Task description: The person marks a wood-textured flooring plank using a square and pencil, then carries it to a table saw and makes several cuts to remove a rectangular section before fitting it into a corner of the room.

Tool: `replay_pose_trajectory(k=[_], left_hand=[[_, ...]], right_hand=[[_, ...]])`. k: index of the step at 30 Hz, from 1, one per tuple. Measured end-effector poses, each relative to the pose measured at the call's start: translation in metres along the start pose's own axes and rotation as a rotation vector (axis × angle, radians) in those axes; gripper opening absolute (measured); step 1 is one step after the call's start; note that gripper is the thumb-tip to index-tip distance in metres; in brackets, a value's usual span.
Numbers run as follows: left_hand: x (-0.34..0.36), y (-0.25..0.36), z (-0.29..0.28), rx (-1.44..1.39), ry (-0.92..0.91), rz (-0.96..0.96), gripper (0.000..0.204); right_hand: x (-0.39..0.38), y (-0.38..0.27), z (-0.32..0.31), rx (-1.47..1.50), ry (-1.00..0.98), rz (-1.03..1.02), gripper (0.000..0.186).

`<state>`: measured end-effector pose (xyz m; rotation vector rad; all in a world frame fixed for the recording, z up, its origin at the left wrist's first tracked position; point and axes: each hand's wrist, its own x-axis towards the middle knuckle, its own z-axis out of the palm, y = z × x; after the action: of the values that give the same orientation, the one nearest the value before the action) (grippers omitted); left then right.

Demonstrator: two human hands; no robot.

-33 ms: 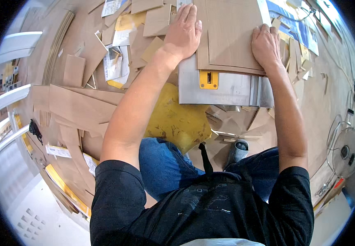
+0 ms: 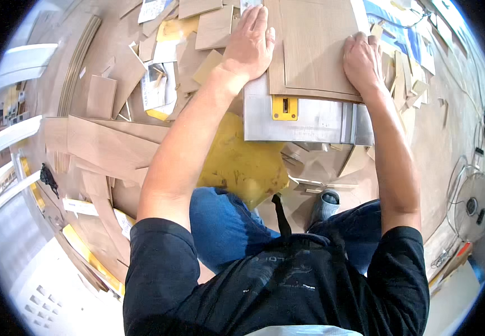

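Two thin wooden boards (image 2: pixel 318 50), one lying on the other, rest on a grey metal table top (image 2: pixel 309 127) that looks like a saw table. A yellow insert with a dark slot (image 2: pixel 285 108) shows just in front of the boards' near edge. Along their left edge lies my left hand (image 2: pixel 249 45), flat, its fingers stretched forward and side by side. My right hand (image 2: pixel 363 63) is at the right edge near the front corner, its fingers bent over the boards and its thumb side against them. The far ends of the boards run out of view.
Wooden offcuts (image 2: pixel 214 28) litter the floor on the left, with long strips (image 2: pixel 119 140) nearer me. A yellow sheet (image 2: pixel 242 162) hangs or lies below the metal top. At the right stand a fan (image 2: pixel 471 206) and loose cables. White railings (image 2: pixel 12 137) are at far left.
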<state>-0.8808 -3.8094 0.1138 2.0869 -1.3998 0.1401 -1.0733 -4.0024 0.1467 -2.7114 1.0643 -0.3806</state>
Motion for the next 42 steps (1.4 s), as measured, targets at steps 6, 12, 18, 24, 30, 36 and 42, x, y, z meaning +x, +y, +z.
replay_pose_trajectory(k=[6,12,18,24,30,36,42], left_hand=[[-0.007,0.012,-0.009,0.019,0.033,0.048,0.049],[-0.015,0.022,-0.013,0.040,0.001,0.015,0.050],[-0.023,0.020,-0.013,0.075,-0.030,0.031,0.052],[-0.031,0.025,-0.012,0.079,-0.037,0.041,0.053],[-0.038,0.029,-0.015,0.094,-0.041,0.032,0.053],[-0.050,0.033,-0.015,0.096,-0.040,0.023,0.053],[-0.058,0.041,-0.020,0.081,-0.070,0.016,0.054]], right_hand=[[-0.009,-0.004,-0.004,0.021,-0.015,0.035,0.044],[-0.019,-0.005,-0.007,0.019,-0.008,0.055,0.044],[-0.027,-0.006,-0.009,0.017,-0.032,0.046,0.040],[-0.035,0.000,-0.006,-0.002,0.007,0.016,0.039],[-0.043,-0.002,-0.009,0.010,0.002,0.007,0.038],[-0.056,-0.006,-0.015,0.002,-0.014,0.025,0.039],[-0.068,-0.008,-0.021,0.023,-0.063,0.071,0.040]])
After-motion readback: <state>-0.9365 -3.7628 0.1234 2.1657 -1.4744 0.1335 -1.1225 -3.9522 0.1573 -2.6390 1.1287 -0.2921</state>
